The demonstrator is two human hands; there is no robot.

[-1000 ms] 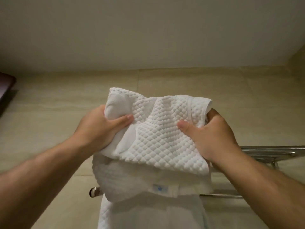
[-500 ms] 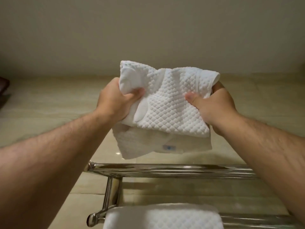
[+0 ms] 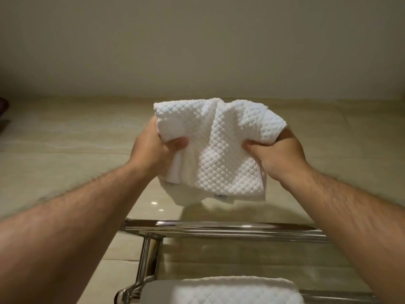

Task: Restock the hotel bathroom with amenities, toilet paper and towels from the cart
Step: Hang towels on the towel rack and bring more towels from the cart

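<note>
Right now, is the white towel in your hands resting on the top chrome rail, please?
No, the left hand and right hand grip the white towel clear above the top chrome rail.

Above the fingers (image 3: 177, 142) a plain, matt beige wall (image 3: 197, 47) is seen — below its lower edge, polished cream stone tiles (image 3: 65, 137) are laid, their joints running level behind the fingers. Under the fingers a chrome towel rail (image 3: 219, 227) is fixed across the tiles, carried at its left end by a chrome bracket (image 3: 145, 260). Two small glints of light (image 3: 154, 202) are reflected in the tile between fingers and rail.
</note>
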